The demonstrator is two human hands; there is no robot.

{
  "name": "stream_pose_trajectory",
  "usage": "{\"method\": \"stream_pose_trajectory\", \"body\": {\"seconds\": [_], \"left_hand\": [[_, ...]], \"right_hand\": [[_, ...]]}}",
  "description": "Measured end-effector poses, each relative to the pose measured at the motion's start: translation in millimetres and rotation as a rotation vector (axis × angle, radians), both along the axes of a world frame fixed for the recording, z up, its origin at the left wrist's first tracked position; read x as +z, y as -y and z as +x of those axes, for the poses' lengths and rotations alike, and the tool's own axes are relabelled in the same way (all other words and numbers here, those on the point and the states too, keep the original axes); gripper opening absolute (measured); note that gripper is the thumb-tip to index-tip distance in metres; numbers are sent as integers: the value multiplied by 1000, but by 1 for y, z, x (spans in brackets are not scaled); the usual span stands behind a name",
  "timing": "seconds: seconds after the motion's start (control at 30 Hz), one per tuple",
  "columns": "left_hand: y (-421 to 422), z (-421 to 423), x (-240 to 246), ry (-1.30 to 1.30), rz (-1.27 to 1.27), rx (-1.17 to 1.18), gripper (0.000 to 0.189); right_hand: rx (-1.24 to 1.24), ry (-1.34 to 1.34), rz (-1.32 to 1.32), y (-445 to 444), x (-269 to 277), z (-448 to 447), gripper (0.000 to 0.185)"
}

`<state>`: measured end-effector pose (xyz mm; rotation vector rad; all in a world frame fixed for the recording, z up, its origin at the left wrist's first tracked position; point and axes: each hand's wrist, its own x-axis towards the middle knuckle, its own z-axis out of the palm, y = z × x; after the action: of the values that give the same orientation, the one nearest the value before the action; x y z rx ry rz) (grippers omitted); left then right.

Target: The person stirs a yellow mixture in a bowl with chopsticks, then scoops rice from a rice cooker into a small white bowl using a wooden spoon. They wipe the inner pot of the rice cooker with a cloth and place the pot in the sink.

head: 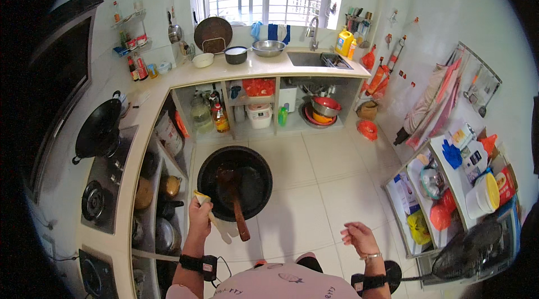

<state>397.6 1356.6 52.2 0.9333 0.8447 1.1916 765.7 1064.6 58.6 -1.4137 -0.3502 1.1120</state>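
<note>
My left hand [199, 219] grips a cream-coloured glove [226, 231] with a yellow cuff; its limp fingers hang below my hand. Just beyond that hand is a wide black pan [257, 185], its inside dark and stained. A brown wooden spatula [240, 217] leans in the pan, with its handle sticking out over the near rim. What supports the pan is hidden from above. My right hand [358, 238] is held over the tiled floor at the right, fingers loosely apart, with nothing in it.
A black wok [99, 128] rests on the stove at the left. Along the window counter [248, 69] are a steel basin [268, 48], a black pot [236, 56] and a sink [309, 60]. To the right stands a loaded shelf unit [452, 189], with a dark mesh-like object [467, 248] beside it.
</note>
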Motion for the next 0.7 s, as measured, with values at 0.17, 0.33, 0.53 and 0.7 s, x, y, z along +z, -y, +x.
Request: {"method": "stream_pose_trajectory", "body": {"seconds": [0.17,0.33,0.53,0.7], "left_hand": [[-86,77,-12,-14,-23,13,26],[-154,161,-7,-34,-52,160,26],[-223,239,13,-69,-38,262,27],[-303,293,20,-70,-16,313,28]], "right_hand": [[-36,-48,-161,-52,-44,77,26],[-10,38,-144,-154,-54,193,25],[253,124,-78,-315,-13,291,28],[498,168,38,-451,7,315,30]]}}
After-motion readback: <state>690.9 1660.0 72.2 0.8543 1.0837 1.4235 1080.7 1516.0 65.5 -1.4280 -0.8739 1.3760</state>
